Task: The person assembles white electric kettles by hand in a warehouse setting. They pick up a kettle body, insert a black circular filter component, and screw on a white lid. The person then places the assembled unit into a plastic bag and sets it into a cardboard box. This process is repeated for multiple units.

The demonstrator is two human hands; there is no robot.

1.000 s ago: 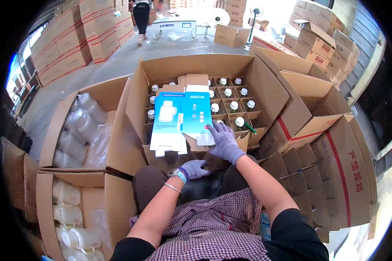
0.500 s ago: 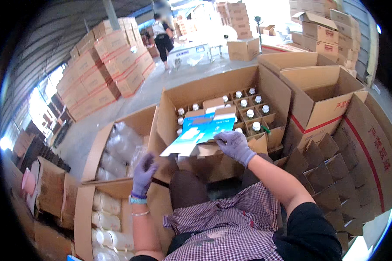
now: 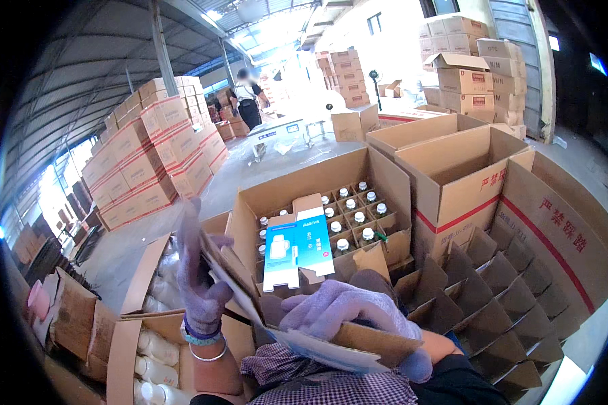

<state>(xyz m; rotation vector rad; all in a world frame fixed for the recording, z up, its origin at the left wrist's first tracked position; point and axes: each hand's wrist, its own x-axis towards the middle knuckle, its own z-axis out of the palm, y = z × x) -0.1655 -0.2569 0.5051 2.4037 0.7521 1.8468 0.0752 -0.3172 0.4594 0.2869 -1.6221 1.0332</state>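
Note:
In a grey-purple glove, my right hand (image 3: pixel 348 310) grips a flattened carton (image 3: pixel 378 343) low in front of my lap. The carton's brown cardboard side faces up, and its printed side shows along the lower edge. My left hand (image 3: pixel 199 277), gloved alike, is raised with fingers stretched, against the carton's left panel. Ahead stands a large open box (image 3: pixel 297 172) with cardboard dividers, holding several bottles with white caps (image 3: pixel 342 244). Two blue and white flat cartons, a left one (image 3: pixel 280 253) and a right one (image 3: pixel 314 236), lie across the bottles.
Left of me are boxes of white bottles (image 3: pixel 157 345) and clear plastic-wrapped items (image 3: pixel 165 293). To my right are divider grids (image 3: pixel 476 304) and tall empty boxes (image 3: pixel 452 169). Farther off stand box stacks (image 3: pixel 148 155), a floor fan (image 3: pixel 375 84) and a person (image 3: pixel 248 101).
My right hand has come back toward my lap, now with a flattened carton in it. The left hand has risen to the carton's side. The view has tilted upward.

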